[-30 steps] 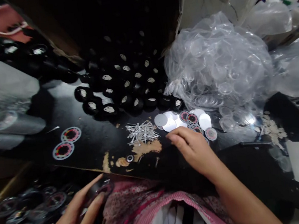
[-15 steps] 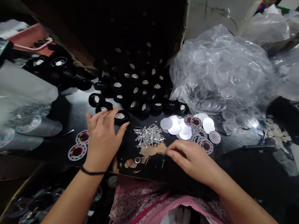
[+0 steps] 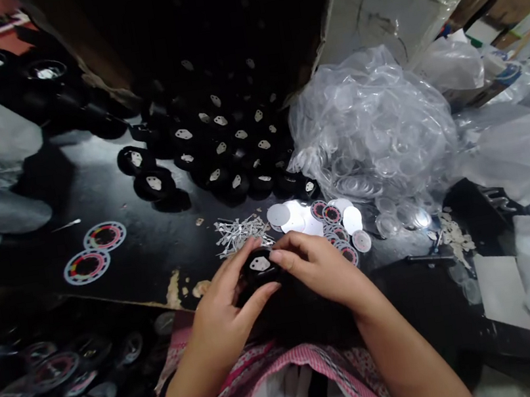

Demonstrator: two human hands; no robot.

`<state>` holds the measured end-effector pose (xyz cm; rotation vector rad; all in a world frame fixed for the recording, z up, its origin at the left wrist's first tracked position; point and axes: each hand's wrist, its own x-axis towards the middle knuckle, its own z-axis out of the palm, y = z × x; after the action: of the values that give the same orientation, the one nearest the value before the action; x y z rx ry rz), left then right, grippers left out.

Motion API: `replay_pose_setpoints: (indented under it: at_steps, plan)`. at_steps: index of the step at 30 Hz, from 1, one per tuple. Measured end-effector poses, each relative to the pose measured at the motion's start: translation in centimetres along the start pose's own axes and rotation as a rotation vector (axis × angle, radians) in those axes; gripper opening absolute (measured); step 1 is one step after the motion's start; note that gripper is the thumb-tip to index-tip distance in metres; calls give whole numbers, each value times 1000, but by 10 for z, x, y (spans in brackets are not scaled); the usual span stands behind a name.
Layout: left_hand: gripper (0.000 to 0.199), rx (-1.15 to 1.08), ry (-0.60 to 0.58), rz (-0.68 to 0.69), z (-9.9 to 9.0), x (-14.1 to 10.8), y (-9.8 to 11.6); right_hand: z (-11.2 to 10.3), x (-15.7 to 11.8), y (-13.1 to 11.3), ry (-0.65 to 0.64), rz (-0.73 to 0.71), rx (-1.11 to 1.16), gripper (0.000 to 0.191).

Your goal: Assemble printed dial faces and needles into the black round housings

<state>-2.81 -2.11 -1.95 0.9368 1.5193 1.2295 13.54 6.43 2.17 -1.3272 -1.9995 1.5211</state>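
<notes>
A dark tabletop (image 3: 152, 242) spans the scene, with a large torn-edged carton (image 3: 93, 45) standing at its far side. A bulging clear plastic bag (image 3: 373, 122) full of transparent round pieces lies far right, some of the pieces spilling out at its near edge. Near left, below the tabletop's edge, is a heap of dial parts (image 3: 56, 372). Black round housings (image 3: 238, 186) stand massed in front of the carton, many showing a pale plate.

Both hands meet at the near middle. The left hand (image 3: 225, 300) curves around a black cup (image 3: 261, 277), fingers on its far left side and thumb on the near side. The right hand (image 3: 317, 263) is drawn in narrow, thumb and fingertips at the cup's right rim; whether it also pinches something small I cannot tell.

The step in hand looks like steadying the cup, its plate side up, while the right fingers work at it; the next move seems to call for a firm left hold and fine fingertip placing.

Two overlapping printed dials (image 3: 98, 253) lie left. White discs (image 3: 300, 216) and small ringed discs (image 3: 332, 215) lie just beyond the right hand. The cup's white plate (image 3: 259, 263) faces up, and a pile of thin pins (image 3: 240, 232) lies just beyond the cup.
</notes>
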Motion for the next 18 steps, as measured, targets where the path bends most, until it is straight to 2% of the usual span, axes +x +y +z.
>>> replay_pose_setpoints:
  at_steps: [2,6,7,9,11,13,14,16,18]
  plan:
    - [60,-88,-34,-76,-1,0,3,-1,-1,-2,9,-8,9,27]
    - [43,-431,-140,-367,-2,0,3,-5,7,-5,-43,-83,-24,29]
    - [39,-501,-154,-427,-3,0,2,-6,13,-5,-35,-102,-73,30]
    - [36,-609,-133,-508,-3,0,0,-9,29,-2,75,-98,-285,30]
    - [34,-683,-93,-550,-4,0,-1,-11,45,2,203,-43,-593,38]
    - [33,-751,-69,-558,-3,1,2,-11,57,7,245,-14,-821,45]
    - [31,-776,-68,-553,-3,2,4,-11,60,9,257,-23,-868,42]
    - [26,-807,-56,-550,-3,4,9,-11,58,13,312,-66,-822,30]
    - [27,-837,-22,-568,-3,9,14,-10,48,14,342,-99,-668,20]
